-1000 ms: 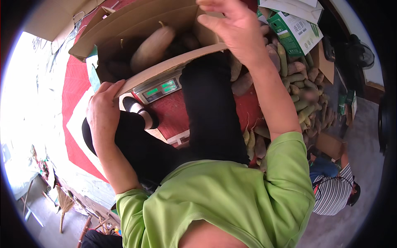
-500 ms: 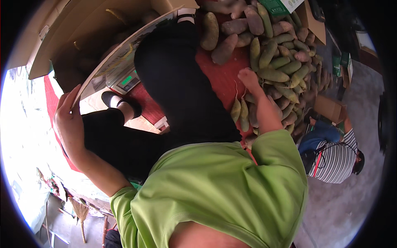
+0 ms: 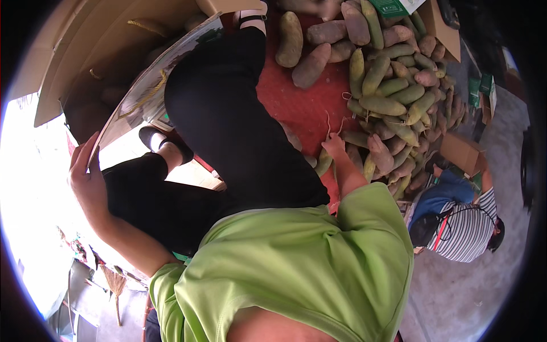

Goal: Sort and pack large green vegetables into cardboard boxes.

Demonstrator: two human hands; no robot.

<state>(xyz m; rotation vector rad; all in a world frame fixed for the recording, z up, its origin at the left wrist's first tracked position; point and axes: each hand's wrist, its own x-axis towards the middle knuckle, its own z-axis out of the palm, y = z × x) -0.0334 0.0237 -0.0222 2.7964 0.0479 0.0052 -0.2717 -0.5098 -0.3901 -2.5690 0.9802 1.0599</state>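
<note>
My left hand (image 3: 88, 185) is closed on the upper edge of a cardboard box flap (image 3: 122, 105) that has a yellow rope handle. The box (image 3: 71, 62) stands open beyond it, with dim roundish shapes inside. My right hand (image 3: 335, 147) is down at the near end of the heap, its fingers pinched around the thin-tailed end of a green radish (image 3: 323, 165). Thin root tails stick up past the fingers, and the forearm hides part of what lies below. The heap of green radishes (image 3: 384, 105) and reddish-purple ones (image 3: 380, 154) spreads over a red mat (image 3: 285, 97).
On the right a person in a striped shirt (image 3: 464, 228) bends by a small cardboard box (image 3: 460, 151). A green-and-white carton (image 3: 393, 7) stands behind the heap. My legs (image 3: 228, 114) lie between both hands. A broom (image 3: 115, 285) is at the lower left.
My right hand has come down toward me from above the radishes to their tailed ends and closed there. My left hand, still on the flap, has moved slightly left and down.
</note>
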